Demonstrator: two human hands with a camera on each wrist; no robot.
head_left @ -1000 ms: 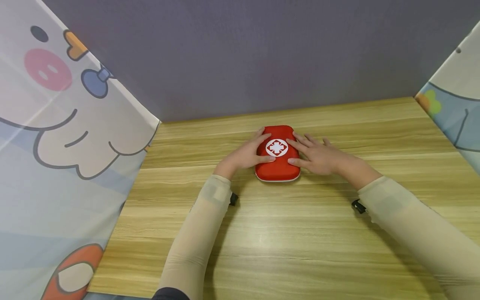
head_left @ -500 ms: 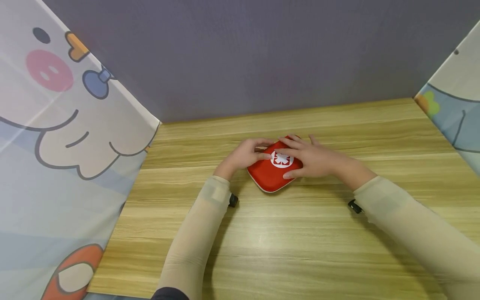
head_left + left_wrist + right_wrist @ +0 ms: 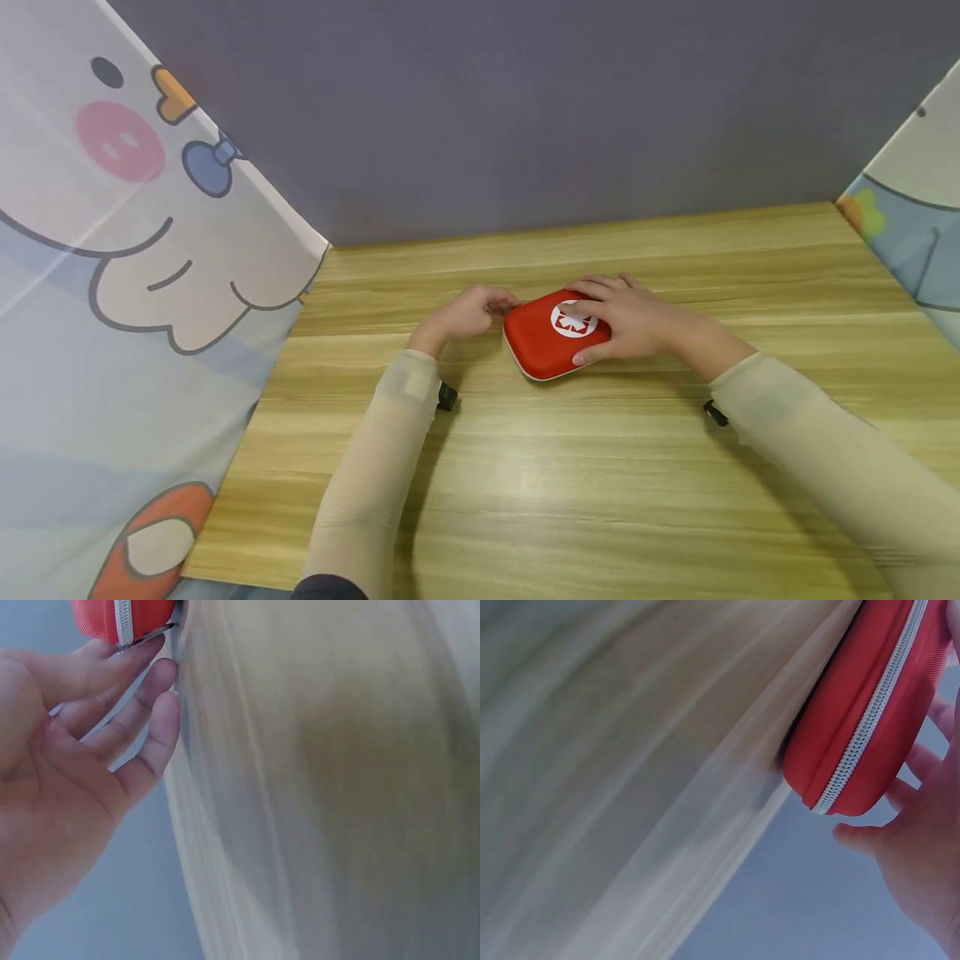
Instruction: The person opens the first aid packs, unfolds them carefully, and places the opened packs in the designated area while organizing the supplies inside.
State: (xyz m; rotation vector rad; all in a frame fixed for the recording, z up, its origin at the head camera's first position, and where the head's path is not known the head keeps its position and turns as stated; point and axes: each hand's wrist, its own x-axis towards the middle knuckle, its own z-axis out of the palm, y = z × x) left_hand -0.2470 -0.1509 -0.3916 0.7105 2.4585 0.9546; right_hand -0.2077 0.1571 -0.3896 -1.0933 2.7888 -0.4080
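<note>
A red zippered first-aid case [image 3: 542, 337] with a white cross emblem lies turned at an angle on the wooden table. At its left corner, my left hand [image 3: 463, 314] has its fingers curled in. The left wrist view shows its thumb and forefinger pinching the dark zipper pull [image 3: 154, 634] at the end of the pale zipper [image 3: 124, 619]. My right hand [image 3: 637, 321] holds the case by its right end, fingers across the lid and thumb near the front edge. In the right wrist view, the zipper along the case's side is closed. The palm covers the right end.
The wood-grain table [image 3: 570, 492] extends around the case on all sides. Behind it rises a grey partition [image 3: 525, 117]. Cartoon-printed cloth panels stand at the left [image 3: 150, 275] and right [image 3: 922, 200]. Black wrist straps show under both sleeves.
The case has turned, its near end swinging left. My left hand has gone from lying on the lid to the left corner, fingers now curled. The right hand stays on the case.
</note>
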